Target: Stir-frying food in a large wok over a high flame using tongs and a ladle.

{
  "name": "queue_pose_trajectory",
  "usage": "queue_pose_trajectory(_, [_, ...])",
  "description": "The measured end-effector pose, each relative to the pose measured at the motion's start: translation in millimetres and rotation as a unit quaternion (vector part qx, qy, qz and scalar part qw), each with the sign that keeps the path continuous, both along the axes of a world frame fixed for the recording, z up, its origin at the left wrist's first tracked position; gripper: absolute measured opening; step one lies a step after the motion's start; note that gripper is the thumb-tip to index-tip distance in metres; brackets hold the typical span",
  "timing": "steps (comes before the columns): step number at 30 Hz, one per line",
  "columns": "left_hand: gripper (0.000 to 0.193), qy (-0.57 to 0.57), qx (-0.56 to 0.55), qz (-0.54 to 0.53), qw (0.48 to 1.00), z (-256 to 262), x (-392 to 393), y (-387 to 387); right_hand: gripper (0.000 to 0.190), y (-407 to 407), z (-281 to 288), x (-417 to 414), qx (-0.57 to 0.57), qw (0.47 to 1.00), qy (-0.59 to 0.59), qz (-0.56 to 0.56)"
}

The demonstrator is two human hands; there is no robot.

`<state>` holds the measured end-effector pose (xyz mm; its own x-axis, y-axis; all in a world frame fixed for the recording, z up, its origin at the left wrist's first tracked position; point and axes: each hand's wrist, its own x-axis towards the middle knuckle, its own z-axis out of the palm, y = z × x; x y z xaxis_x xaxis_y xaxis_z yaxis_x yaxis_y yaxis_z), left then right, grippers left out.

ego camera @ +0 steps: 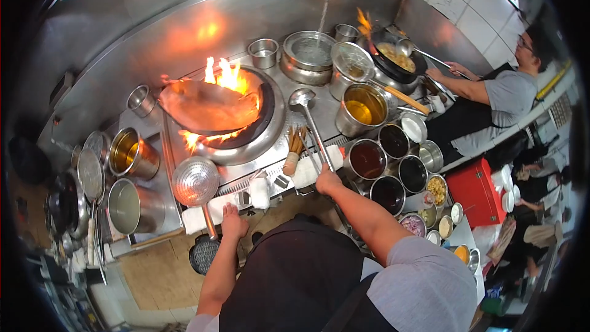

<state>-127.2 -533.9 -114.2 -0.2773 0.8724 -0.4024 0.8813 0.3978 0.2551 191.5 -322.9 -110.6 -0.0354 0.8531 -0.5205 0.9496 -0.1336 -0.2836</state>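
Observation:
My right hand (329, 180) grips the long metal handle of a wok ladle (303, 97), whose bowl rests near the burner's right side. At the stove's front edge, my left hand (235, 223) lies with its fingers on a folded white cloth (196, 219). Just left of it is the handle of a perforated skimmer (196, 180), its round bowl by the burner. A wok (209, 106) sits tilted on the burner ring (272, 136), lit orange, with flames behind and below it. A bamboo brush (293, 152) and a second white cloth (318, 166) lie near my right hand.
Oil pots stand left (133, 154) and right (364, 108). Water runs into a round pot (309, 53). Sauce containers (367, 159) and chopped ingredients (413, 225) crowd the right. A co-worker (507, 87) ladles at another flaming wok (395, 57). A red box (477, 191) stands behind.

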Motion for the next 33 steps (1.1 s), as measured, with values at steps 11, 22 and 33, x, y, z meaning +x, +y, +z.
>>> queue_pose_trajectory(11, [0.077, -0.033, 0.006, 0.005, 0.999, -4.1, -1.4, -0.6, 0.058, -1.8, 5.3, 2.0, -0.005, 0.999, 0.030, 0.011])
queue_pose_trajectory(22, [0.076, -0.023, 0.029, -0.004, 0.999, -18.0, -11.2, -3.7, 0.051, -0.9, 6.9, -2.5, -0.028, 0.999, 0.019, 0.032])
queue_pose_trajectory(33, [0.076, 0.015, 0.034, -0.022, 0.999, -48.3, -9.5, 6.9, 0.081, 13.1, -1.2, 13.8, -0.016, 0.997, -0.041, 0.060])
